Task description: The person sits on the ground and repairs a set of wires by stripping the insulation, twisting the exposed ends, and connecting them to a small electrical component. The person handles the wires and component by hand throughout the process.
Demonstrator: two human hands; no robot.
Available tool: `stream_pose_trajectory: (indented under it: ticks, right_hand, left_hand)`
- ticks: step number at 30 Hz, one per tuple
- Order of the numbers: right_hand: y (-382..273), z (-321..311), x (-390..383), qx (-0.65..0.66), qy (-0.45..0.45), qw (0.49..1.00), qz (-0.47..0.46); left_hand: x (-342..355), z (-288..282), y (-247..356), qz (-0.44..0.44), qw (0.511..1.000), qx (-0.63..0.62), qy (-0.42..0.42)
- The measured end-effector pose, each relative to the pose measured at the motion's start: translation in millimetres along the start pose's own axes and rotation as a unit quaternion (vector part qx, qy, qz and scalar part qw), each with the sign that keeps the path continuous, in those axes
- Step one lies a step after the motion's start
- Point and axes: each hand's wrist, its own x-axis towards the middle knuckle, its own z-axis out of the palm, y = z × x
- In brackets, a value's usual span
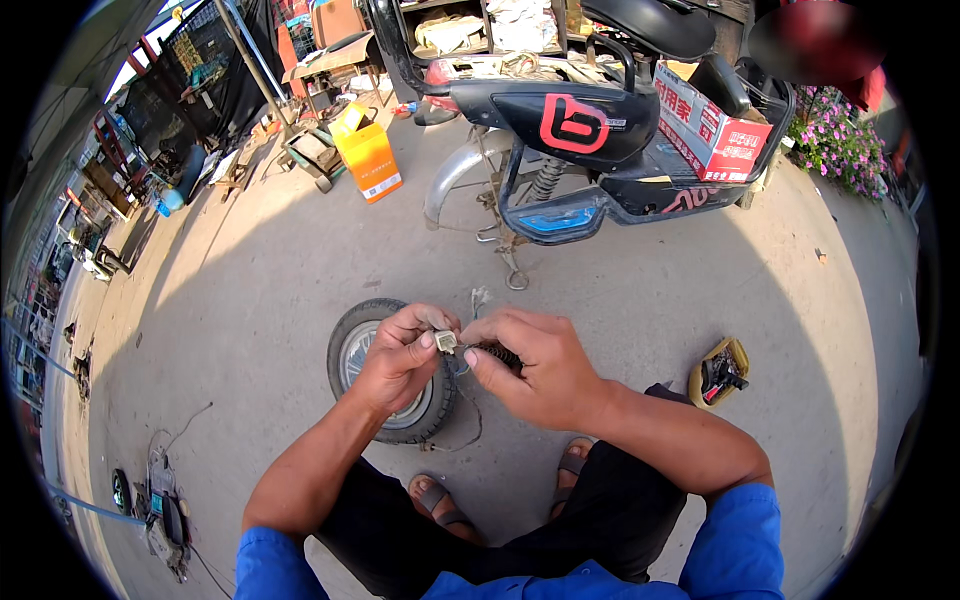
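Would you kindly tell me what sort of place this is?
Probably an outdoor scooter repair spot: a scooter with no wheel under its grey fender, a loose wheel on the ground, and mechanical parts.

Bright sunlight, shaded pavement, fisheye-curved edges, black corners

Shelves stand beyond a grey floor, part shaded, part sunlit.

Both hands at a pale connector
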Motion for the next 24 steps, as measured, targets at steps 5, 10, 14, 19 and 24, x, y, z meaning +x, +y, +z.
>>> stream_pose_trajectory:
  ticks: [5, 10, 14, 19, 24]
  right_hand:
    - [-4.1, 0.9, -3.1, 0.007, 0.018, 1.0, -0.009]
    - [-2.4, 4.4, -3.7, 0.018, 0.018, 1.0, -0.002]
    - [-4.2, 4.3, -2.8, 0.003, 0.006, 1.0, 0.006]
    - [-2.4, 5.6, -2.9, 0.021, 0.006, 1.0, -0.004]
    - [-2.5, 6.6, -2.6, 0.021, 0.014, 1.0, -0.011]
  left_hand:
    - [2.0, -0.7, 1.0, 0.01, 1.0, -0.005, -0.01]
    - [1.3, 0.9, 3.2, 0.012, 1.0, 0.0, -0.014]
    - [0.2, 1.6, 4.4, 0.011, 1.0, 0.0, -0.016]
    - [0.9, 3.7, 5.7, 0.013, 1.0, 0.003, -0.022]
    - [1.1, 4.9, 5.7, 0.016, 1.0, 0.006, -0.023]
